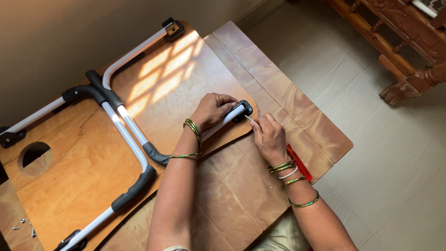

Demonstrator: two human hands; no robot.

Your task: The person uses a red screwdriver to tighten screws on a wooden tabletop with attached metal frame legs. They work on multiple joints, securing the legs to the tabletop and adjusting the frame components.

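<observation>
A small wooden table top (88,158) lies upside down on the floor, with white metal tube legs (132,139) folded flat on it. My left hand (211,110) is closed over the end of one white leg, just beside its black bracket (245,109) at the board's edge. My right hand (268,137) holds a screwdriver; its thin metal tip (250,118) points at the bracket and its red handle (298,162) sticks out behind my wrist. Both wrists carry green and gold bangles.
The board rests on brown patterned floor mats (283,97) over pale tiles. Several loose screws (25,227) lie at the lower left. A round hole (33,153) is cut in the board. Carved wooden furniture (404,42) stands at the upper right. A wall runs behind.
</observation>
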